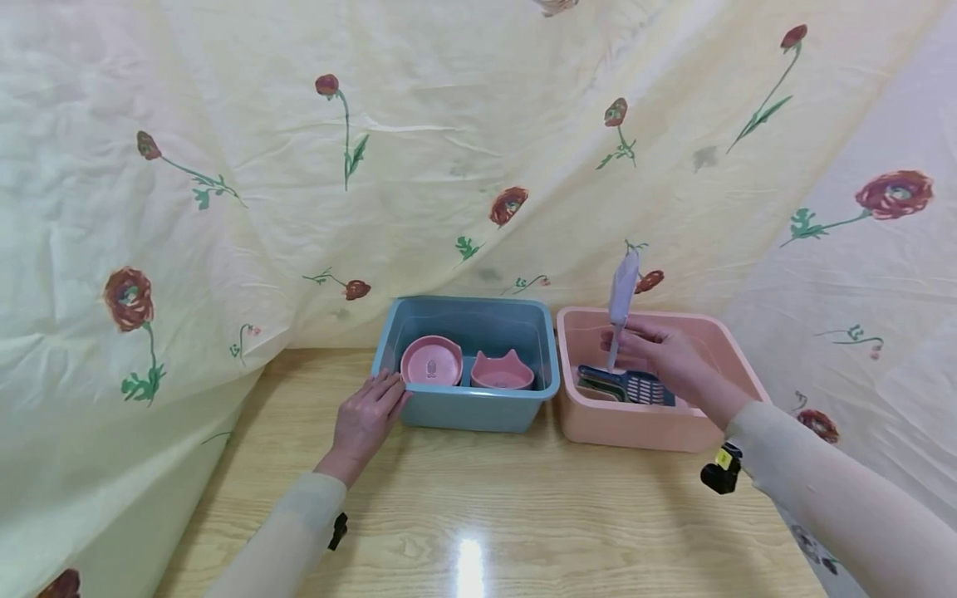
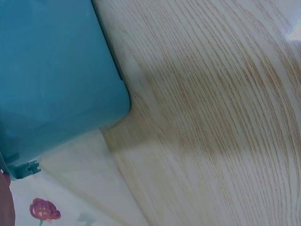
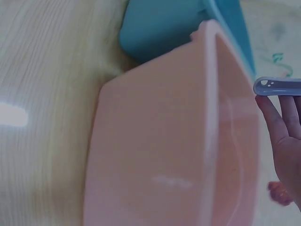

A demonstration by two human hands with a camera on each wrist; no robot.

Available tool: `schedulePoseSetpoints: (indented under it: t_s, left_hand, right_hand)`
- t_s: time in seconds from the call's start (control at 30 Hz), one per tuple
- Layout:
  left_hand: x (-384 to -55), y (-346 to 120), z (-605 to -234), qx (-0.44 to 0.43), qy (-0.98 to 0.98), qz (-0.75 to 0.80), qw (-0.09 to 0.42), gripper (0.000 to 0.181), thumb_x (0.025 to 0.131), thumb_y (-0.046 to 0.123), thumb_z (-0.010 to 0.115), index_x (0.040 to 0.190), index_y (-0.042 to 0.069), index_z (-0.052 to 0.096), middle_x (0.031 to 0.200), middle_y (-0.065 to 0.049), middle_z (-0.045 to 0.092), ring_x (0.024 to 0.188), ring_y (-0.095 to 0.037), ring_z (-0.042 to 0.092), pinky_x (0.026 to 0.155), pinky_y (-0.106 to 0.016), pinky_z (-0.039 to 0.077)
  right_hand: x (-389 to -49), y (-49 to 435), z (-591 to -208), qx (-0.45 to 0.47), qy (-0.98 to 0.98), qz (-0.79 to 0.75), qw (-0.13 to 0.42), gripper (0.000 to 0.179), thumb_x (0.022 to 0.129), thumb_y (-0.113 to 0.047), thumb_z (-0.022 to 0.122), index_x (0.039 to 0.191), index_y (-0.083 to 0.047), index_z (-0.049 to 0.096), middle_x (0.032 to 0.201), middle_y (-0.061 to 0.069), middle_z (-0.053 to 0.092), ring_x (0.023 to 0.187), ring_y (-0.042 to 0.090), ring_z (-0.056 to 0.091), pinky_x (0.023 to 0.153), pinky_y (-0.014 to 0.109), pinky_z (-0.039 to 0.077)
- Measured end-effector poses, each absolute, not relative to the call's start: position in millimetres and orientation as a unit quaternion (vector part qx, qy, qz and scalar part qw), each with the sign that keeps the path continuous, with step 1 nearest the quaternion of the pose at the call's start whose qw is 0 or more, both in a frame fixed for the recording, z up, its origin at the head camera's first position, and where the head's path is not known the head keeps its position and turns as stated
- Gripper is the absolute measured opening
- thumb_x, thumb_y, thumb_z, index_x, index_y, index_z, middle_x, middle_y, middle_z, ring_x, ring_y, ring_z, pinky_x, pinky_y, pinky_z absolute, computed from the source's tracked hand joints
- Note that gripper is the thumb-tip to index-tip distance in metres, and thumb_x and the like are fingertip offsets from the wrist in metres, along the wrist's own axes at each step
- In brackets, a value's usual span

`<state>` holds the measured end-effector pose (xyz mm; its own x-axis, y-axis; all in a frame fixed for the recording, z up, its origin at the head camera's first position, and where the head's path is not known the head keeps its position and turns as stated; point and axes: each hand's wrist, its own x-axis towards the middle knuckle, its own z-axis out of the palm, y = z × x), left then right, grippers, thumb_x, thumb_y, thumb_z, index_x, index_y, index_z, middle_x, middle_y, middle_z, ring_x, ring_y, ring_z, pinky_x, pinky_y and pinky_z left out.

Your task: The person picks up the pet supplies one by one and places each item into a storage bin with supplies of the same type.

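My right hand [image 1: 658,353] holds a pale lavender litter scoop [image 1: 624,286] by its handle, over the pink bin [image 1: 635,425]. Its blade points up, edge-on to the head camera. In the right wrist view the scoop's handle end [image 3: 277,86] shows a paw-shaped cutout, with fingertips right below it. Inside the pink bin lies a dark blue slotted scoop [image 1: 645,388] beside green and beige handles. At the front left corner of the blue bin [image 1: 471,407], my left hand [image 1: 366,419] grips the rim, fingers over the top and thumb on the outside.
Two pink bowls sit in the blue bin: a round dish [image 1: 432,362] leaning upright and a cat-eared bowl [image 1: 503,372]. Both bins stand side by side on the wooden table [image 1: 449,498], close to the flowered cloth [image 1: 419,166] that hangs behind and at the sides.
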<state>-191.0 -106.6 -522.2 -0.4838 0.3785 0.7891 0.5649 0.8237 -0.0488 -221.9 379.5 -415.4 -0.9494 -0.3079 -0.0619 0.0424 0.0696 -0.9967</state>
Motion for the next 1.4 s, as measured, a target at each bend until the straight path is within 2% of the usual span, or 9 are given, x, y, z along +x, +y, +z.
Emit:
schedulePoseSetpoints:
  t_s: [0.17, 0.27, 0.4, 0.57, 0.73, 0.87, 1.0, 1.23, 1.4]
  left_hand:
    - [-190.4, -106.9, -522.0, -0.273, -0.861, -0.100, 0.418, 0.036, 0.078, 0.021, 0.080, 0.109, 0.007, 0.072, 0.106, -0.012, 0.072, 0.102, -0.031, 0.068, 0.086, -0.046, 0.055]
    - [-190.3, -107.2, -522.5, -0.272, -0.862, -0.100, 0.415, 0.038, 0.076, 0.020, 0.082, 0.110, 0.007, 0.071, 0.106, -0.012, 0.072, 0.103, -0.030, 0.068, 0.086, -0.046, 0.055]
    - [-190.2, -107.2, -522.2, -0.270, -0.862, -0.108, 0.414, 0.037, 0.076, 0.020, 0.082, 0.110, 0.007, 0.072, 0.107, -0.012, 0.072, 0.103, -0.030, 0.068, 0.086, -0.046, 0.055]
    - [-190.4, -107.0, -521.5, -0.272, -0.860, -0.110, 0.417, 0.037, 0.077, 0.021, 0.081, 0.109, 0.008, 0.072, 0.107, -0.012, 0.072, 0.102, -0.031, 0.068, 0.085, -0.047, 0.055]
    - [-190.9, -107.0, -522.4, -0.274, -0.860, -0.111, 0.416, 0.037, 0.077, 0.021, 0.081, 0.110, 0.008, 0.071, 0.106, -0.012, 0.072, 0.103, -0.031, 0.068, 0.086, -0.047, 0.055]
    - [-191.3, -107.2, -523.2, -0.273, -0.860, -0.110, 0.416, 0.035, 0.078, 0.021, 0.080, 0.109, 0.008, 0.072, 0.107, -0.012, 0.072, 0.103, -0.031, 0.067, 0.086, -0.047, 0.055]
    - [-192.0, -107.3, -523.6, -0.273, -0.860, -0.108, 0.418, 0.037, 0.076, 0.021, 0.082, 0.109, 0.008, 0.072, 0.106, -0.012, 0.072, 0.103, -0.031, 0.068, 0.085, -0.047, 0.055]
    - [-192.9, -107.4, -523.6, -0.272, -0.860, -0.109, 0.419, 0.038, 0.075, 0.020, 0.082, 0.109, 0.008, 0.072, 0.106, -0.012, 0.072, 0.102, -0.030, 0.068, 0.084, -0.047, 0.056]
    - [-190.9, -107.2, -521.2, -0.274, -0.863, -0.102, 0.413, 0.036, 0.077, 0.021, 0.081, 0.109, 0.007, 0.072, 0.107, -0.012, 0.072, 0.103, -0.031, 0.068, 0.086, -0.047, 0.055]
  right_hand:
    - [-226.3, 389.6, -428.2, -0.074, 0.740, -0.654, 0.143, 0.047, 0.099, -0.024, 0.053, 0.142, -0.006, 0.046, 0.132, 0.009, 0.061, 0.122, 0.026, 0.057, 0.097, 0.044, 0.050]
    - [-229.0, 397.0, -435.1, -0.062, 0.768, -0.620, 0.148, 0.052, 0.099, -0.028, 0.054, 0.143, -0.003, 0.043, 0.133, 0.015, 0.058, 0.121, 0.026, 0.058, 0.093, 0.039, 0.054]
    - [-235.4, 410.1, -445.7, -0.058, 0.808, -0.569, 0.141, 0.054, 0.096, -0.032, 0.058, 0.139, -0.001, 0.048, 0.131, 0.023, 0.057, 0.113, 0.026, 0.063, 0.087, 0.039, 0.057]
    - [-242.6, 421.6, -453.8, -0.051, 0.842, -0.519, 0.140, 0.055, 0.093, -0.034, 0.062, 0.136, 0.000, 0.052, 0.125, 0.023, 0.061, 0.102, 0.025, 0.066, 0.082, 0.043, 0.058]
    - [-245.2, 427.9, -457.3, -0.039, 0.865, -0.478, 0.146, 0.058, 0.092, -0.035, 0.064, 0.137, -0.001, 0.051, 0.126, 0.025, 0.059, 0.101, 0.032, 0.064, 0.080, 0.045, 0.059]
    - [-244.5, 430.5, -459.0, -0.036, 0.880, -0.448, 0.152, 0.067, 0.090, -0.038, 0.066, 0.143, -0.003, 0.044, 0.130, 0.025, 0.057, 0.103, 0.030, 0.064, 0.078, 0.043, 0.060]
    - [-241.9, 431.0, -458.3, -0.032, 0.888, -0.429, 0.165, 0.076, 0.088, -0.042, 0.067, 0.146, -0.004, 0.038, 0.139, 0.026, 0.049, 0.108, 0.027, 0.062, 0.081, 0.046, 0.058]
    - [-236.5, 430.6, -447.4, -0.033, 0.903, -0.403, 0.144, 0.079, 0.083, -0.051, 0.069, 0.142, -0.006, 0.046, 0.137, 0.025, 0.052, 0.111, 0.034, 0.061, 0.079, 0.044, 0.059]
    - [-229.0, 432.1, -433.2, -0.053, 0.906, -0.397, 0.136, 0.073, 0.088, -0.047, 0.066, 0.141, -0.003, 0.046, 0.141, 0.024, 0.047, 0.115, 0.036, 0.058, 0.078, 0.041, 0.059]
